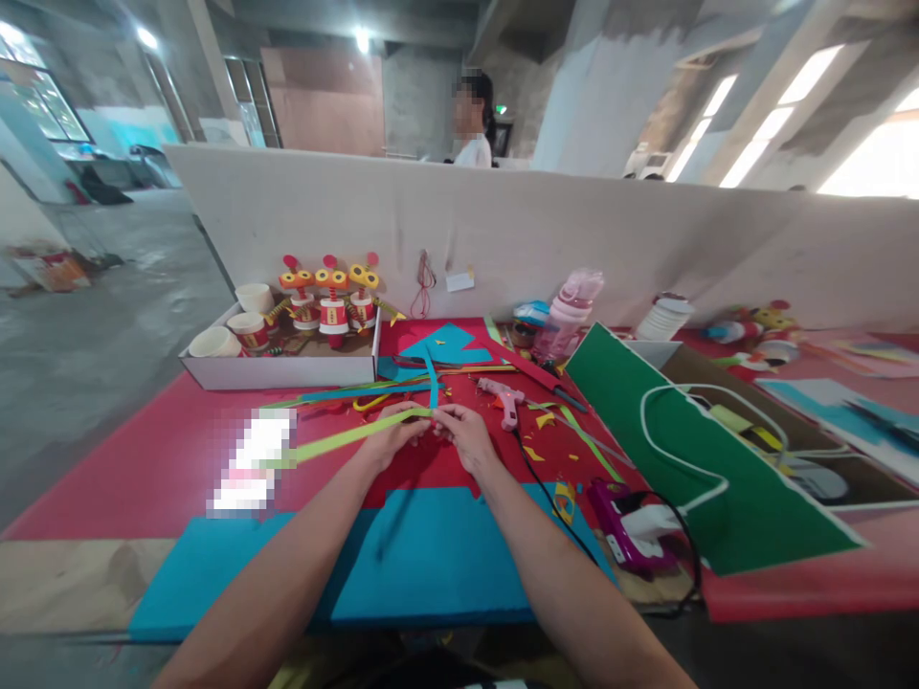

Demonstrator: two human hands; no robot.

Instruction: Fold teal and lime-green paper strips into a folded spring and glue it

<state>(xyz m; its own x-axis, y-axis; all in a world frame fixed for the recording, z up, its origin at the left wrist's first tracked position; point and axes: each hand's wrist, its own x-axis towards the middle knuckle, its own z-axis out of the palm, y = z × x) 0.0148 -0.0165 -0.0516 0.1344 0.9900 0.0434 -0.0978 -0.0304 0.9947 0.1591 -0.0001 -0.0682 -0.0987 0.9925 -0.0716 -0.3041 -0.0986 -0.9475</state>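
A long yellow-green paper strip (351, 433) slants out to the left, and a narrow blue paper strip (433, 378) stands up and away from me. Their ends meet at my fingertips, at roughly a right angle. My left hand (393, 443) is closed on the yellow-green strip near that end. Just beside it, my right hand (466, 440) pinches the spot where both strips cross; whether they are stuck together is hidden by the fingers. To the right of my hands lies a pink glue gun (508, 402) with a black cord.
Cup figures with yellow eyes stand in a white box (287, 371) at the back left. A pink bottle (571, 316) is by the partition. At right are a green box panel (689, 459) and a purple power strip (624, 526). Blue sheets (431, 555) cover the front edge.
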